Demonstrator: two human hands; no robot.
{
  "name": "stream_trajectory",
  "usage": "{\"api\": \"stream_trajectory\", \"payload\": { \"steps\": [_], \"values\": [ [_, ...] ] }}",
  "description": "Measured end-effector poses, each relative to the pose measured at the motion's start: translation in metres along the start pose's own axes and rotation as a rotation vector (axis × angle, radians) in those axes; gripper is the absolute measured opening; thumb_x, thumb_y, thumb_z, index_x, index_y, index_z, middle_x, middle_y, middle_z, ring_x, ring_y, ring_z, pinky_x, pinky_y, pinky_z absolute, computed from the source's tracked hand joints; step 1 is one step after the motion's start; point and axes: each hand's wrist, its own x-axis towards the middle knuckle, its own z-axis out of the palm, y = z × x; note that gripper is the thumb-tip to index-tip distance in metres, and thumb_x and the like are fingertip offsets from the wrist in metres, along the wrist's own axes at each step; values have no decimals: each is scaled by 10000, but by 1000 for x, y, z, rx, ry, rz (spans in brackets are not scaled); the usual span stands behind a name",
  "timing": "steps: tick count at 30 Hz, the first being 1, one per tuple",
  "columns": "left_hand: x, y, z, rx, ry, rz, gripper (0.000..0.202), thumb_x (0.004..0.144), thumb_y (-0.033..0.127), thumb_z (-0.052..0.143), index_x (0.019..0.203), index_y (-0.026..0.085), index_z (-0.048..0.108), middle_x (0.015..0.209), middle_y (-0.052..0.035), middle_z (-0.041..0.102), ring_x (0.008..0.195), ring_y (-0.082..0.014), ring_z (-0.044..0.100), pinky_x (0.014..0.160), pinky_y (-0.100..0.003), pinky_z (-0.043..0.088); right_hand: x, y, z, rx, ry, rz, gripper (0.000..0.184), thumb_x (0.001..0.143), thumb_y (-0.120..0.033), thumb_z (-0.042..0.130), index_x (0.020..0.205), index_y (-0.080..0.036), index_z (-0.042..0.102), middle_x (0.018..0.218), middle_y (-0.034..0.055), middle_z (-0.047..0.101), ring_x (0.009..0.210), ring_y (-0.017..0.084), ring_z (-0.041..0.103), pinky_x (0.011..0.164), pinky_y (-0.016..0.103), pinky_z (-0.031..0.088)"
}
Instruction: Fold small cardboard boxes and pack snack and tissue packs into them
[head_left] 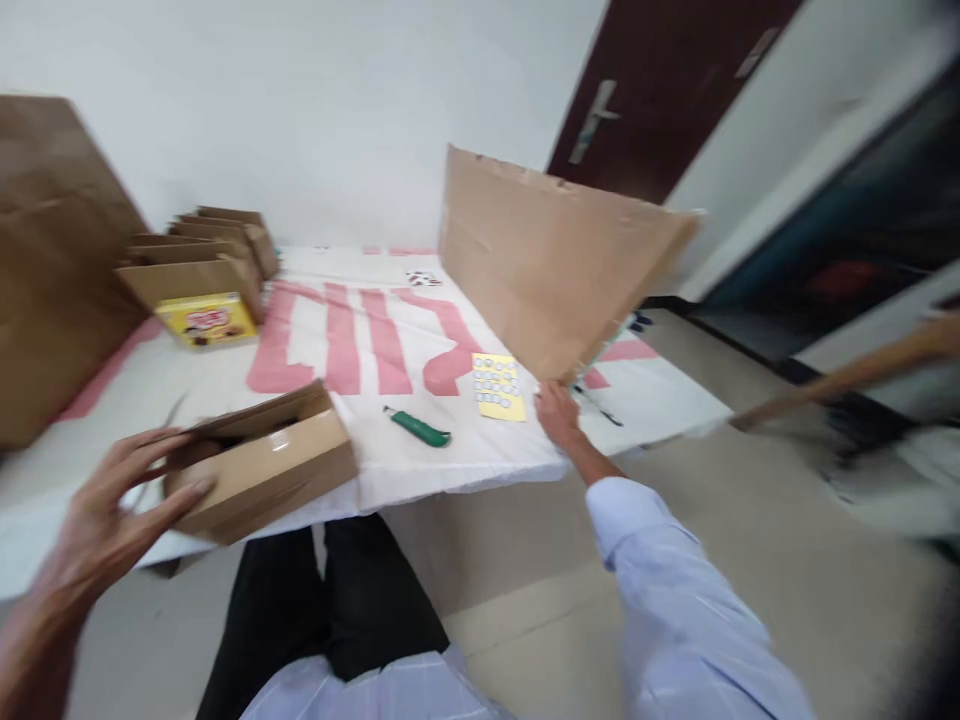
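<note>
At the table's near edge on the left, my left hand (105,515) grips the end of a small brown cardboard box (281,450), thumb in front and fingers behind. The box's top is partly open and its inside is dark. My right hand (556,412) is curled at the lower near corner of a large cardboard box (547,255). Its fingertips are hidden there, so what they hold cannot be made out. Between my hands lie a green utility knife (418,428) and a yellow sheet of round pale stickers (498,386).
A yellow printed packet (207,320) leans by several open cardboard boxes (191,275) at the back left. Tall cardboard (60,270) stands at far left. A small patterned card (424,278) lies on the white-and-red cloth (379,455). A thin dark item (602,408) lies right of my right hand.
</note>
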Motion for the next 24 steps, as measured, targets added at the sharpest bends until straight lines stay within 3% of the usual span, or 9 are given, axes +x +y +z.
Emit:
{"api": "stream_trajectory", "payload": {
  "steps": [4,9,12,14,17,21,24],
  "values": [
    [12,22,-2,-208,-49,-73,769,785,770,838,1330,243,710,1509,-133,647,1403,-408,648,1063,-543,657,13,4,-1,48,-13,62,220,927,-210,591,1031,-207,784,1108,202,760,836,310,649,696,417,453],
    [15,11,-6,-318,-123,-80,843,759,752,887,1396,236,692,1542,-162,612,1443,-406,611,1084,-537,635,26,9,-8,80,46,147,228,894,-234,655,1018,-240,846,1191,254,743,779,307,628,651,471,417],
    [12,4,-8,-374,-164,-60,854,758,727,900,1423,234,685,1549,-171,594,1448,-409,601,1080,-525,629,34,-13,-26,95,129,140,242,930,-270,639,1042,-222,848,1204,273,720,869,339,655,683,493,460],
    [11,1,-9,-410,-182,-58,878,745,718,911,1441,236,681,1569,-174,578,1455,-419,594,1088,-533,622,41,-48,-41,166,194,37,270,953,-292,599,1070,-210,829,1210,264,722,965,363,685,751,504,513],
    [12,-4,-9,-458,-205,-75,912,733,701,923,1478,239,670,1620,-179,546,1482,-437,572,1115,-550,606,45,-132,-65,379,223,-215,303,976,-311,543,1096,-205,800,1172,214,745,1041,340,713,858,482,567],
    [14,-7,-12,-521,-240,-94,946,729,676,938,1516,233,657,1646,-188,538,1502,-450,558,1134,-548,589,24,-266,-101,680,-35,-669,332,1077,-380,513,1173,-252,804,1128,134,778,1040,291,728,908,452,599],
    [14,-10,-14,-606,-266,-114,967,741,690,928,1538,218,650,1668,-195,529,1516,-461,545,1154,-542,571,2,-335,-124,702,-162,-907,346,1080,-488,619,1302,-289,793,1249,116,779,1167,321,706,981,480,594]
  ]
}}
